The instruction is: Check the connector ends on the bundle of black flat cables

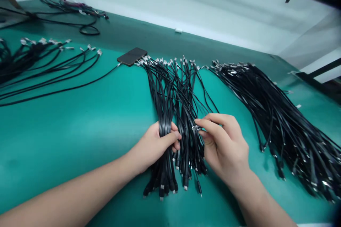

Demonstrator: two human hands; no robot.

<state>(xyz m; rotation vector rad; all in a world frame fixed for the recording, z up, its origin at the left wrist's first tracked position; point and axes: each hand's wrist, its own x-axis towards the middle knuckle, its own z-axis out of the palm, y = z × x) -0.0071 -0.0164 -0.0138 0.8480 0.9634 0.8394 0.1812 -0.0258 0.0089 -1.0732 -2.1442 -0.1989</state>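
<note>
1. One black phone (130,57), lying flat at the far end of the middle cables.
2. Two further cable lots: left heap (26,60); large right pile (279,113), flanking my right hand (226,145).
3. Green surface (80,124): broad bare stretch left, narrower gap right.
4. My left hand (160,140): curled round a black cable bundle (165,111), mid-surface, beside loose cables (186,149).
5. My right: fingertips pinched on a small shiny piece (196,127).
</note>
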